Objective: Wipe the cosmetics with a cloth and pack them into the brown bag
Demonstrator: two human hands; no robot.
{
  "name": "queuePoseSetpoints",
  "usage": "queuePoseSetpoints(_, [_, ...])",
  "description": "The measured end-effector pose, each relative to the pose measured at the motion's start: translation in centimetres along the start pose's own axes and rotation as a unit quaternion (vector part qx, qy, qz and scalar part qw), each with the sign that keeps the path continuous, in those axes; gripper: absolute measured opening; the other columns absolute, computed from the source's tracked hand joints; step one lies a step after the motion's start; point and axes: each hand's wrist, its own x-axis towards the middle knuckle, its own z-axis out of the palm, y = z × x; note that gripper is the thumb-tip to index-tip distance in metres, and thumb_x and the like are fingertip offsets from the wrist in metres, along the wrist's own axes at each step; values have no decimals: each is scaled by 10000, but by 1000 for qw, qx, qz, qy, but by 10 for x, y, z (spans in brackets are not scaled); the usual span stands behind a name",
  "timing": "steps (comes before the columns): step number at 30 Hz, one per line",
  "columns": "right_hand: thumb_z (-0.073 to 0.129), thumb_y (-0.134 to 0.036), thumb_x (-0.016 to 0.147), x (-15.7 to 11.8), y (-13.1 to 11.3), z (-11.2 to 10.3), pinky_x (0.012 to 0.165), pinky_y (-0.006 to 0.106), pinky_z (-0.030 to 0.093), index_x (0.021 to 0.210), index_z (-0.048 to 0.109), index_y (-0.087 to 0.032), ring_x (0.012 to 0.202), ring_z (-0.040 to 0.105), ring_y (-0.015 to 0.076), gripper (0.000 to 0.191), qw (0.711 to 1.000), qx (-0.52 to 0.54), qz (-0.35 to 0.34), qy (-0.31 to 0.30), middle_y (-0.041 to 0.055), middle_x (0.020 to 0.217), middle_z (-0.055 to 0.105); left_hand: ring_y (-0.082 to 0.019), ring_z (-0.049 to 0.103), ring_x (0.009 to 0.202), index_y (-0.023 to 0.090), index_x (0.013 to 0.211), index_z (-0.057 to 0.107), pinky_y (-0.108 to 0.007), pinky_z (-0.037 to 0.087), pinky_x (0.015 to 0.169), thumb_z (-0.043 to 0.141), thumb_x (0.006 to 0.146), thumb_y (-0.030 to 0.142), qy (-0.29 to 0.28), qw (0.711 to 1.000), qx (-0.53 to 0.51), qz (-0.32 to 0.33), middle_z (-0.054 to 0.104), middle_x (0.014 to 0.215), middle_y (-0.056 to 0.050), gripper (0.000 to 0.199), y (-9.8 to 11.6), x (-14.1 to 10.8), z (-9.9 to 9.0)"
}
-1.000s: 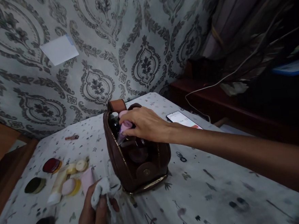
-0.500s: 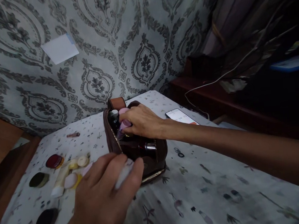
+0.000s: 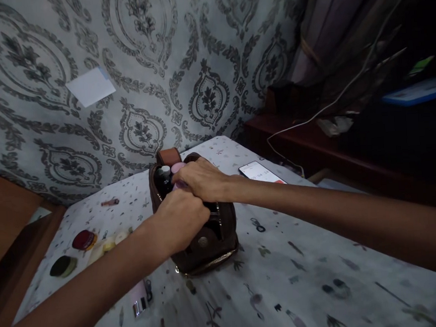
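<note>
A brown zippered cosmetic bag (image 3: pixel 211 258) stands unzipped on the patterned sheet, and both my hands reach into it. My right hand (image 3: pixel 202 178) is closed around a pinkish-purple tube (image 3: pixel 181 185), mostly covered by the fingers. Just in front, my left hand (image 3: pixel 179 216) is curled over the bag's opening; its fingertips point inward, so whatever they grip is hidden. A dark bottle with a pale cap (image 3: pixel 164 176) and a rounded pink item (image 3: pixel 178 166) show at the bag's far left end.
Left of the bag lie a red jar (image 3: pixel 83 239), a dark green jar (image 3: pixel 63 266), yellowish containers (image 3: pixel 109 245) partly behind my left forearm, and a pink tube with silver end (image 3: pixel 138 298). A phone (image 3: pixel 259 173) rests right of the bag, near a white cable (image 3: pixel 312 118).
My left hand, holding a whitish item before, has moved up and away from me into the bag beside my right hand. The pink tube with the silver end is now uncovered.
</note>
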Motion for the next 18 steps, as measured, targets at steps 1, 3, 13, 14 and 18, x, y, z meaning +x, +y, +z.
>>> queuePoseSetpoints(1, [548,-191,888,0,0,0,638,309,259,938,751,-183,783,611,193,209,1000,3,3,1,95,930,730,-306,725,707,138,677,734,-386,530,626,681,693,14,-5,1000,12,6,749,691,-133,136,-1,0,2])
queuePoseSetpoints(3, [536,-195,896,1,1,1,646,311,267,955,755,-192,801,626,203,227,1000,5,0,4,97,919,735,-312,732,741,127,738,748,-391,534,635,675,716,29,-20,999,34,15,765,758,-150,124,-4,1,6])
queuePoseSetpoints(13, [585,-204,815,3,9,4,662,272,344,984,744,-190,827,627,193,232,988,96,-24,119,60,905,733,-272,724,824,145,874,704,-357,501,684,599,810,59,-4,1000,3,-1,768,858,-89,150,-10,-8,-2])
queuePoseSetpoints(14, [586,-220,815,2,10,2,661,265,347,979,738,-186,810,615,181,226,980,123,-27,152,48,889,725,-259,719,817,162,872,692,-344,490,675,582,838,81,22,1000,-3,-10,762,853,-72,141,-13,-14,-5])
queuePoseSetpoints(18, [565,-253,814,-10,9,-13,645,256,334,910,712,-167,718,535,143,195,944,192,-15,269,6,794,669,-226,683,839,200,955,637,-305,454,688,557,929,305,218,963,-40,-153,727,906,-33,134,-29,-39,-21])
